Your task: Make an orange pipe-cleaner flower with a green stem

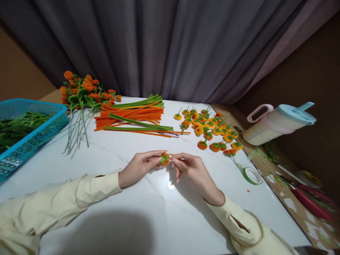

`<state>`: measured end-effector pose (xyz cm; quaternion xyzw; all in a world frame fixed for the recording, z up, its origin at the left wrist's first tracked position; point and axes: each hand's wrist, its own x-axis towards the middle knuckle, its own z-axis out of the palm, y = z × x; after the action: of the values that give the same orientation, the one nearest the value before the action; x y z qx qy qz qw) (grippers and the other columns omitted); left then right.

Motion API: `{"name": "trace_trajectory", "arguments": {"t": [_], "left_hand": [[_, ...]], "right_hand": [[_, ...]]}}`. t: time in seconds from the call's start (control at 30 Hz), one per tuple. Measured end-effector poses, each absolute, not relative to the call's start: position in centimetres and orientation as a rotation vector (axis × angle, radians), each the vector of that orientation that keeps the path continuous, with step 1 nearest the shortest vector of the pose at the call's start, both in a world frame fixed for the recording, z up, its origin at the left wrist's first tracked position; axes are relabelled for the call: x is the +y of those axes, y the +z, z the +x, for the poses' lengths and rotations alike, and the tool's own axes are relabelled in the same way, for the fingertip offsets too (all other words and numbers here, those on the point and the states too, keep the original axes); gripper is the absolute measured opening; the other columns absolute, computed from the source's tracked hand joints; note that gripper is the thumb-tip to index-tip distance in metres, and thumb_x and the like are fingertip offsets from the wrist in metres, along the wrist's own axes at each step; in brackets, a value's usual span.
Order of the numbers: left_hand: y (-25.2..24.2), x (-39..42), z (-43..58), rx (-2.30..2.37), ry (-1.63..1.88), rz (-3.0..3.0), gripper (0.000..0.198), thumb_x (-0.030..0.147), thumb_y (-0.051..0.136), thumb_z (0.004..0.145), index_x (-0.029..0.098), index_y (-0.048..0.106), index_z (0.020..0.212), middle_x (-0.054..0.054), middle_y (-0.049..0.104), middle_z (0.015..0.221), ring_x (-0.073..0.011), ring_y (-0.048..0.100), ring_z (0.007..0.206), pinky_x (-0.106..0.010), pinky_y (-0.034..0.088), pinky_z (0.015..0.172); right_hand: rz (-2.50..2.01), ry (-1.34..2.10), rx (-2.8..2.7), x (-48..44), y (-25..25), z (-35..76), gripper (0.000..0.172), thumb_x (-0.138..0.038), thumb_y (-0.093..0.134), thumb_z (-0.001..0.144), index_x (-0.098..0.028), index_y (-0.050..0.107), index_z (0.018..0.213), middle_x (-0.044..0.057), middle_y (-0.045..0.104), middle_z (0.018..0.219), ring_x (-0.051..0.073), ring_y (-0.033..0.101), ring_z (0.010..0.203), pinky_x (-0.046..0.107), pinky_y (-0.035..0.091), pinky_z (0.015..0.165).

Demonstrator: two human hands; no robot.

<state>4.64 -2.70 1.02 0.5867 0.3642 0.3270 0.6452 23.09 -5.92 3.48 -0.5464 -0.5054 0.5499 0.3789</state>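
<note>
My left hand (pixel 145 164) is closed on a small orange fuzzy-wire flower head (pixel 165 159), its green underside turned up between thumb and fingertips. Just to the right, my right hand (pixel 190 168) pinches at the end of a thin pale stick (pixel 170 153) that runs along the flower head's far edge. Exactly how the stick meets the flower is hidden by the fingers. Both hands are above the white tabletop (pixel 127 212). Beyond them lie bundled orange pipe cleaners (pixel 130 117) and green pipe cleaners (pixel 140 122).
Several yellow and orange flower heads (pixel 209 129) lie to the right, near green tape (pixel 252 176) and a tumbler (pixel 278 122). Red-handled pliers (pixel 310 202) rest beyond the right edge. A blue basket (pixel 34 141) of green pieces and a bunch of orange flowers (pixel 85 86) stand left.
</note>
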Motion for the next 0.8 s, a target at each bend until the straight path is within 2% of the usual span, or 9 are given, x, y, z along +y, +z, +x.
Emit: {"name": "trace_trajectory", "arguments": {"t": [0.1,0.23,0.43,0.57,0.67,0.8], "left_hand": [[1.0,-2.9,4.5,0.852,0.765,1.612,0.032,0.031,0.051,0.085,0.017,0.063,0.112,-0.006,0.063,0.117,-0.0173,0.063,0.097,-0.026,0.052,0.084],[0.8,-3.1,4.4,0.88,0.819,1.917,0.027,0.028,0.05,0.087,0.019,0.065,0.108,-0.004,0.069,0.104,-0.0147,0.065,0.087,-0.021,0.052,0.076],[0.7,-3.5,4.3,0.762,0.896,2.24,0.026,0.02,0.045,0.089,0.019,0.06,0.11,-0.005,0.069,0.1,-0.0139,0.064,0.088,-0.023,0.05,0.081],[0.5,-3.7,4.3,0.774,0.877,2.306,0.026,0.02,0.043,0.09,0.019,0.056,0.112,-0.006,0.067,0.105,-0.0136,0.063,0.092,-0.023,0.049,0.083],[0.3,-3.7,4.3,0.777,0.829,2.306,0.024,0.021,0.042,0.091,0.019,0.054,0.111,-0.006,0.066,0.104,-0.0141,0.062,0.092,-0.024,0.048,0.082],[0.8,-3.9,4.3,0.76,0.763,2.266,0.02,0.02,0.041,0.09,0.019,0.054,0.105,-0.005,0.066,0.097,-0.0136,0.062,0.087,-0.023,0.047,0.078]], "right_hand": [[-1.401,1.426,-1.234,-6.0,3.4,22.8,0.024,-0.038,0.06,0.073,-0.014,0.059,0.074,-0.004,0.051,0.047,0.012,0.051,0.038,0.025,0.045,0.042],[-1.39,1.405,-1.201,-6.0,3.0,22.5,0.022,-0.037,0.062,0.071,-0.014,0.06,0.073,-0.004,0.052,0.048,0.011,0.05,0.038,0.024,0.047,0.04],[-1.356,1.419,-1.278,-5.9,2.0,22.3,0.017,-0.031,0.057,0.076,-0.015,0.058,0.072,-0.004,0.051,0.047,0.01,0.048,0.038,0.024,0.047,0.038],[-1.36,1.161,-1.578,-6.0,1.7,22.6,0.011,-0.02,0.05,0.081,-0.016,0.058,0.074,-0.004,0.05,0.047,0.01,0.047,0.039,0.022,0.042,0.042],[-1.311,0.926,-1.841,-5.9,1.8,23.0,0.014,-0.011,0.047,0.081,-0.016,0.058,0.074,-0.002,0.053,0.053,0.01,0.048,0.045,0.023,0.041,0.048],[-1.279,0.797,-1.992,-5.8,2.1,23.2,0.018,-0.002,0.046,0.077,-0.016,0.057,0.073,-0.002,0.053,0.056,0.011,0.049,0.049,0.022,0.039,0.053]]}}
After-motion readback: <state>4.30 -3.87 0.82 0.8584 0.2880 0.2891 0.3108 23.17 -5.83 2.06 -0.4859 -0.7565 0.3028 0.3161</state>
